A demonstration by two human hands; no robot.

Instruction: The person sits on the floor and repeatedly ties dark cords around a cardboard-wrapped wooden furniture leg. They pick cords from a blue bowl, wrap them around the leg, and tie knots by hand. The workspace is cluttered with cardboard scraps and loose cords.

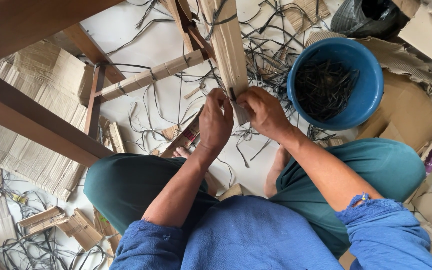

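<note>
Over at nine o'clock a dark wooden beam (pixel 36 122) slants across sheets of flattened cardboard (pixel 36 90), and at seven o'clock small folded cardboard bundles (pixel 58 222) lie among loose black strapping (pixel 31 250) on the floor. Near the middle, the person's left hand (pixel 215 120) is curled with its fingertips pinching at the lower end of a cardboard-wrapped furniture leg (pixel 226 47), which runs up toward twelve o'clock; a second wrapped rail (pixel 151 75), tied with black bands, branches off it toward ten o'clock. Just beside it, the right hand (pixel 265 112) is closed on the same end of the leg, thumb and fingers gripping the cardboard edge where a dark strap shows between the two hands. At two o'clock a blue plastic bowl (pixel 361 100) sits on the floor close to the right wrist, holding a heap of short black strap pieces (pixel 323 87). Above it, at one o'clock, lies a black plastic bag (pixel 361 20).
</note>
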